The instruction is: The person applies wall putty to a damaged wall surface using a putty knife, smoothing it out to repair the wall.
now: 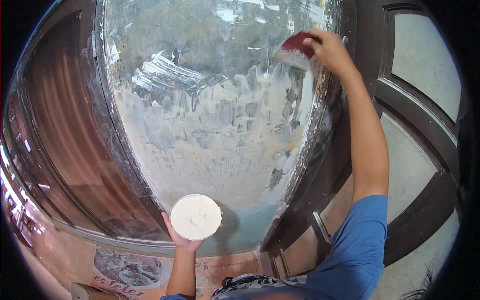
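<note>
My right hand point(330, 52) grips a dark red putty knife point(296, 46), a wide one with white filler smeared along its lower edge. The blade lies against the upper right of a grey wall panel point(220, 145), next to the panel's right edge. Pale filler coats the lower part of the panel in uneven strokes, with thicker white smears point(167, 72) at the upper left. Low in front of the panel, my left hand point(187, 244) holds a round tub point(195, 238) of white putty point(197, 212). The thumb shows at its left side; most fingers are hidden beneath.
A dark frame borders the panel, with a window point(67, 130) holding a brown curtain at the left. Dark wood with pale panels point(425, 60) stands close on the right. A printed banner point(127, 270) lies below, near a brown object point(92, 292) at the bottom left.
</note>
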Demonstrator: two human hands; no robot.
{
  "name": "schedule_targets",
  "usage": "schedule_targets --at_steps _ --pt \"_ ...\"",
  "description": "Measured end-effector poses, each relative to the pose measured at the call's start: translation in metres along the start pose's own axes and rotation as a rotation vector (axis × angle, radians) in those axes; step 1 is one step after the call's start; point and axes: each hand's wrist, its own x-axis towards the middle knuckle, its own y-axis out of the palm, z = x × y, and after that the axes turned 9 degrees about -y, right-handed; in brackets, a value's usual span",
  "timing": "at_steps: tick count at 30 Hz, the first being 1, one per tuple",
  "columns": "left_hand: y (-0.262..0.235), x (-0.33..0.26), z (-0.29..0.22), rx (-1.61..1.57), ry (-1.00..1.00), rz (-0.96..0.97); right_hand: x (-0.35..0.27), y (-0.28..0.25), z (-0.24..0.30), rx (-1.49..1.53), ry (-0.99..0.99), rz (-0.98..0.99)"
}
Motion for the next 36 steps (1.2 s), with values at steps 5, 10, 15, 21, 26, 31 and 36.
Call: schedule_targets --at_steps 5,10,15,21,26,31,36 --pt "0.000 -0.004 0.004 -0.037 -0.009 -0.011 -0.018 -0.035 0.006 0.156 0.144 -0.093" --pt "0.004 -0.018 0.004 -0.130 -0.004 -0.058 -0.136 -0.005 0.112 0.963 0.683 0.008" --pt "-0.012 -0.022 0.014 -0.211 -0.017 -0.126 -0.273 0.073 0.206 1.570 1.087 -0.197" --pt "-0.009 -0.036 0.020 -0.118 -0.047 -0.125 -0.338 0.108 0.271 1.768 1.261 0.136" --pt "0.000 -0.046 0.017 -0.110 0.020 -0.161 -0.298 0.092 0.308 1.511 1.149 0.464" --pt "-0.008 -0.054 0.011 -0.086 0.024 -0.147 -0.303 0.092 0.325 1.472 1.137 0.248" --pt "-0.009 -0.066 0.004 -0.097 0.028 -0.147 -0.300 0.093 0.347 1.376 1.011 0.309"
